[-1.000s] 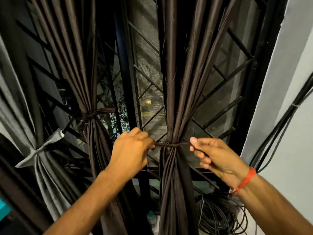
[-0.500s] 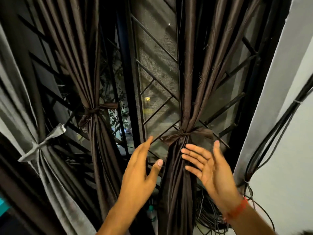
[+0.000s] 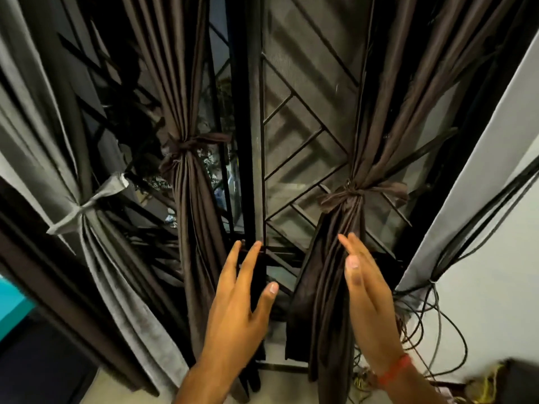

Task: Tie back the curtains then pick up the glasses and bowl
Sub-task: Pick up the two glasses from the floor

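Here both hands are spread flat and hold nothing: the left hand (image 3: 233, 313) hangs in front of the dark window frame (image 3: 253, 141), and the right hand (image 3: 367, 298) is beside the lower folds of the right brown curtain (image 3: 335, 287), though whether it touches the cloth I cannot tell. That curtain is gathered by a knotted tie (image 3: 357, 192) above the hands, the middle brown curtain (image 3: 192, 228) is bound likewise, and the grey curtain (image 3: 96, 258) at the left has a grey tie (image 3: 84, 207). Loose cables (image 3: 431, 316) hang against the white wall (image 3: 495, 258) at the right.
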